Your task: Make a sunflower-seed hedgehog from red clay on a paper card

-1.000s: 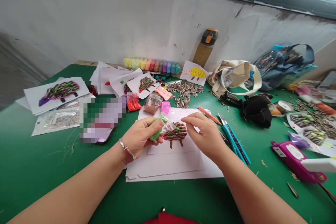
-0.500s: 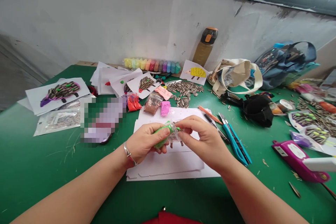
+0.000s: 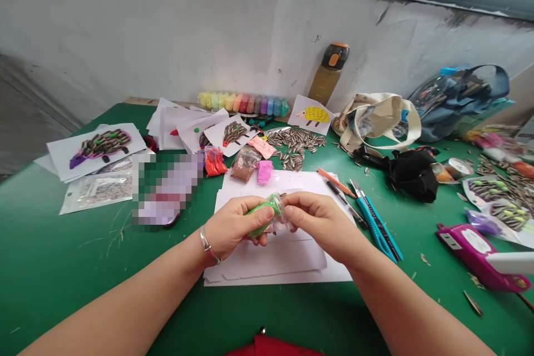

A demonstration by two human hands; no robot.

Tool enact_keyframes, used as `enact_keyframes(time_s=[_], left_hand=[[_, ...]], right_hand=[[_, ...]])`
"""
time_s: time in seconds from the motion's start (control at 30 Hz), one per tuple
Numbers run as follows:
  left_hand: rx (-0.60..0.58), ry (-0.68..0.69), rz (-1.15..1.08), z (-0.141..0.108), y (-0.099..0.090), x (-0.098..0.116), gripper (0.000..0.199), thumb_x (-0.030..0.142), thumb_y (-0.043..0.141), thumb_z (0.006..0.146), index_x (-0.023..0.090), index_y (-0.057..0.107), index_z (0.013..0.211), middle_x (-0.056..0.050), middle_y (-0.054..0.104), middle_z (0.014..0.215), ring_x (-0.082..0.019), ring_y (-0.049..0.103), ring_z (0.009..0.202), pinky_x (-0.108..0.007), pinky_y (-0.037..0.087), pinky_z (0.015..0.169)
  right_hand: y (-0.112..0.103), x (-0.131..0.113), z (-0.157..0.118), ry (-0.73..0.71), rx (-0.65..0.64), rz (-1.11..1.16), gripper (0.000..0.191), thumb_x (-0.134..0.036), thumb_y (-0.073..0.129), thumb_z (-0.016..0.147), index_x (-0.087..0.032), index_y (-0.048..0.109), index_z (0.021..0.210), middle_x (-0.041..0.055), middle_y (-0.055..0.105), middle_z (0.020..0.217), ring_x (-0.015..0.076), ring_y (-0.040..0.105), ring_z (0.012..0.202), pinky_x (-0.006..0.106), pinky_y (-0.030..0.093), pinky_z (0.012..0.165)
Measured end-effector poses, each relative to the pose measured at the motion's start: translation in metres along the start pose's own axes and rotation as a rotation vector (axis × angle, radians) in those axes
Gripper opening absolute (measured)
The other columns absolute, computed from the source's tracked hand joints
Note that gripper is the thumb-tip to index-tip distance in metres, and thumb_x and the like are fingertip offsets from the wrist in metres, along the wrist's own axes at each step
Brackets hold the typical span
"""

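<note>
Low over the stacked white paper (image 3: 271, 261), my left hand (image 3: 240, 222) is closed around a small clear bag of green modelling clay (image 3: 262, 219), thumb on top. My right hand (image 3: 315, 219) pinches the bag's open plastic end with thumb and forefinger. Part of a picture on the top sheet shows beneath the bag; the hands hide most of it. Just behind the paper lie a bag of brown clay (image 3: 245, 164), a pink clay packet (image 3: 264, 172) and a red clay bag (image 3: 214, 161).
Right of the paper lie a blue utility knife (image 3: 377, 228), pens (image 3: 344, 200) and a magenta power strip (image 3: 479, 256). Sunflower seeds (image 3: 296, 144) are heaped behind, near a bottle (image 3: 329, 72) and a cloth bag (image 3: 379, 119). Seed-covered hedgehog pictures (image 3: 100, 147) lie left.
My right fingers have moved from a bit of green at the bag's mouth to a grip on its plastic edge. The left hand keeps its hold; the view has shifted slightly.
</note>
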State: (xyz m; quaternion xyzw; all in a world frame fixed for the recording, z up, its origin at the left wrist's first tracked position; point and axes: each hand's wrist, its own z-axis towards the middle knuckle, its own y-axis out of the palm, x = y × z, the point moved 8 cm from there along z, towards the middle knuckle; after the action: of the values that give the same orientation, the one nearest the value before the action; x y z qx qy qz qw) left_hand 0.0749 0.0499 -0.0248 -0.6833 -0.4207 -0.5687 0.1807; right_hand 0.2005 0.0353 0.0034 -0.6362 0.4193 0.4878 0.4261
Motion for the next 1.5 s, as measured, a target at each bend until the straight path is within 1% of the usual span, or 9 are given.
enact_keyframes(time_s=[0.23, 0.4, 0.47, 0.53, 0.7, 0.9, 1.13, 1.33, 1.5], left_hand=[[-0.049, 0.033, 0.049, -0.001, 0.005, 0.000, 0.044, 0.055, 0.066, 0.081, 0.013, 0.058, 0.075, 0.001, 0.055, 0.061, -0.009, 0.056, 0.051, -0.020, 0.039, 0.049], [-0.057, 0.029, -0.009, -0.001, 0.007, 0.001, 0.047, 0.060, 0.065, 0.080, 0.013, 0.059, 0.077, -0.001, 0.060, 0.067, -0.009, 0.056, 0.050, -0.020, 0.039, 0.049], [-0.033, 0.013, -0.037, -0.001, 0.004, 0.001, 0.048, 0.060, 0.066, 0.079, 0.013, 0.059, 0.078, -0.001, 0.060, 0.066, -0.008, 0.056, 0.049, -0.020, 0.038, 0.048], [-0.003, -0.004, -0.064, -0.002, 0.001, 0.001, 0.047, 0.059, 0.067, 0.078, 0.012, 0.060, 0.080, 0.000, 0.059, 0.066, -0.008, 0.055, 0.049, -0.020, 0.037, 0.048], [-0.005, -0.015, -0.103, -0.002, 0.001, 0.000, 0.046, 0.058, 0.069, 0.078, 0.013, 0.062, 0.081, -0.001, 0.060, 0.067, -0.009, 0.056, 0.050, -0.020, 0.036, 0.048], [-0.017, -0.017, -0.127, -0.003, 0.004, -0.001, 0.044, 0.056, 0.068, 0.080, 0.013, 0.062, 0.081, 0.000, 0.059, 0.066, -0.009, 0.056, 0.050, -0.020, 0.040, 0.050], [-0.043, -0.032, -0.106, -0.003, 0.010, -0.003, 0.044, 0.057, 0.066, 0.081, 0.014, 0.059, 0.078, 0.000, 0.058, 0.065, -0.008, 0.055, 0.048, -0.019, 0.037, 0.048], [-0.038, -0.071, -0.143, -0.005, 0.010, -0.006, 0.045, 0.058, 0.067, 0.079, 0.013, 0.061, 0.082, 0.000, 0.058, 0.064, -0.008, 0.055, 0.048, -0.018, 0.035, 0.046], [-0.036, -0.100, -0.141, -0.005, 0.012, -0.011, 0.047, 0.061, 0.068, 0.077, 0.014, 0.061, 0.081, 0.000, 0.058, 0.064, -0.008, 0.054, 0.048, -0.020, 0.038, 0.048]], right_hand=[[-0.001, 0.005, 0.002, 0.046, 0.019, -0.025, 0.012, -0.016, 0.054, 0.080, -0.018, 0.063, 0.072, -0.0039, 0.056, 0.064, 0.0086, 0.048, 0.060, 0.022, 0.038, 0.056], [0.004, 0.018, 0.010, 0.089, -0.026, 0.181, 0.009, -0.017, 0.058, 0.077, -0.017, 0.059, 0.068, -0.0037, 0.054, 0.062, 0.0087, 0.047, 0.058, 0.023, 0.039, 0.056], [0.002, 0.016, 0.011, 0.027, -0.008, 0.194, 0.001, -0.019, 0.061, 0.079, -0.018, 0.061, 0.079, -0.0031, 0.057, 0.070, 0.0097, 0.050, 0.063, 0.024, 0.041, 0.059], [-0.003, 0.008, 0.009, -0.070, 0.042, 0.162, 0.008, -0.020, 0.064, 0.080, -0.021, 0.060, 0.087, -0.0034, 0.058, 0.076, 0.0104, 0.052, 0.068, 0.024, 0.042, 0.061], [-0.008, -0.016, -0.002, -0.285, 0.087, -0.110, 0.006, -0.023, 0.067, 0.083, -0.023, 0.068, 0.089, -0.0006, 0.060, 0.084, 0.0120, 0.054, 0.077, 0.026, 0.044, 0.067], [0.000, -0.028, -0.010, -0.436, 0.084, -0.257, 0.028, -0.017, 0.066, 0.085, -0.032, 0.070, 0.109, 0.0010, 0.059, 0.097, 0.0108, 0.057, 0.078, 0.026, 0.050, 0.069], [0.003, -0.036, -0.015, -0.514, 0.144, -0.371, 0.022, -0.010, 0.065, 0.082, -0.024, 0.072, 0.097, 0.0014, 0.058, 0.089, 0.0115, 0.058, 0.081, 0.023, 0.050, 0.068], [0.007, -0.045, -0.022, -0.636, 0.172, -0.474, 0.021, -0.010, 0.063, 0.083, -0.020, 0.070, 0.100, 0.0038, 0.059, 0.091, 0.0132, 0.059, 0.084, 0.026, 0.051, 0.071], [0.009, -0.047, -0.023, -0.632, 0.172, -0.486, 0.017, -0.009, 0.060, 0.084, -0.021, 0.069, 0.090, 0.0033, 0.059, 0.087, 0.0133, 0.059, 0.081, 0.026, 0.050, 0.069]])
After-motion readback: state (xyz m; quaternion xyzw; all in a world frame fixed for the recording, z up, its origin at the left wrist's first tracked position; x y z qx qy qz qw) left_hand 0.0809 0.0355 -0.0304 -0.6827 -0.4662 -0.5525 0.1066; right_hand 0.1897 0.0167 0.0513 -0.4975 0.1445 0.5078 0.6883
